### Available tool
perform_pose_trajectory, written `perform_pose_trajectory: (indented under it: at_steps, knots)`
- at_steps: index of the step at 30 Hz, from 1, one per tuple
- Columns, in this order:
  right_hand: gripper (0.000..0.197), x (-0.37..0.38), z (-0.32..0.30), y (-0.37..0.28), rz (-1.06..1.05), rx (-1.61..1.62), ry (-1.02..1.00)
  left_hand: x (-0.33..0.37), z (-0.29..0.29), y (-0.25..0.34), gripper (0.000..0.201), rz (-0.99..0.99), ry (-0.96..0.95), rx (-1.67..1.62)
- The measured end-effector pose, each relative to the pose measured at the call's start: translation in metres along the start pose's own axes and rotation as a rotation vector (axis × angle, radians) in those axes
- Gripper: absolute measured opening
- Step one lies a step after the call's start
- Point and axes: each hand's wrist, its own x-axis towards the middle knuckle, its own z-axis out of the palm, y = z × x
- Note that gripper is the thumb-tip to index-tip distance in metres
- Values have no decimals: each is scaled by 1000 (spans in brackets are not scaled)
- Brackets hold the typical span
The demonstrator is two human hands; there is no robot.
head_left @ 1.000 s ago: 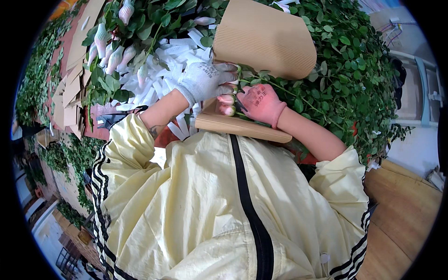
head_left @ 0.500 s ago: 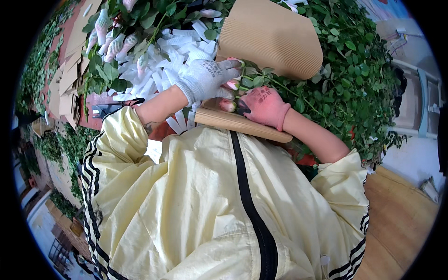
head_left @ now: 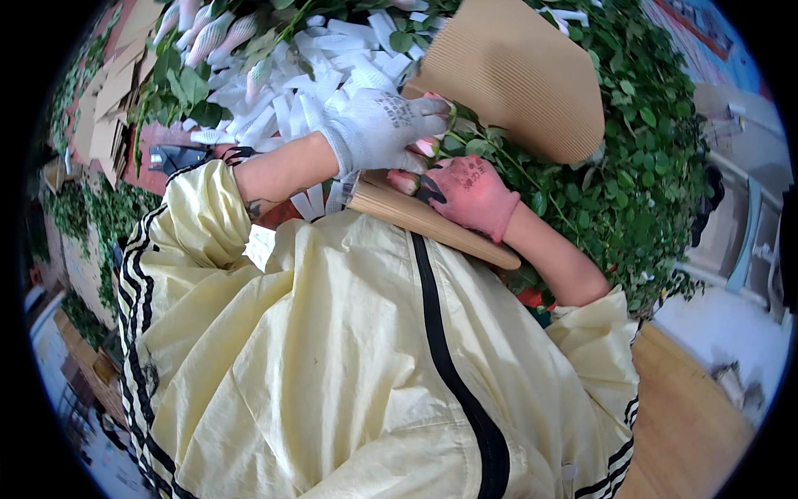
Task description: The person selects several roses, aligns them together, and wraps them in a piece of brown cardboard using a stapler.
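Observation:
Pink rosebuds (head_left: 426, 147) lie between my two gloved hands, above a folded sheet of tan corrugated cardboard (head_left: 432, 224). My left hand (head_left: 382, 129), in a white glove, closes around the upper buds from the left, fingers over them and thumb below. My right hand (head_left: 472, 195), in a pink-red glove with a dark palm, is curled at the lower rosebud (head_left: 405, 181), resting by the near cardboard flap. Its fingertips are partly hidden. Green stems and leaves run from the buds to the right, under the raised far flap (head_left: 515, 79).
White foam net sleeves (head_left: 332, 66) are heaped beyond my left hand, beside several net-covered buds (head_left: 212, 37). A black tool (head_left: 179, 158) lies at the left. Stacked cardboard pieces (head_left: 108, 108) stand farther left. Dense rose foliage (head_left: 632, 158) fills the right, before a pale chair frame (head_left: 752, 216).
The raised cardboard flap sits a little lower and farther right in view. My left hand has shifted slightly right over the buds; my right hand stays at the lower bud.

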Motion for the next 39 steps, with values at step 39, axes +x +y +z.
perform_pose_trajectory:
  at_steps: [39]
  knots:
    - [53, 8, -72, -13, -322, 131, 208, -91, -24, 7, 39, 209, 119, -506]
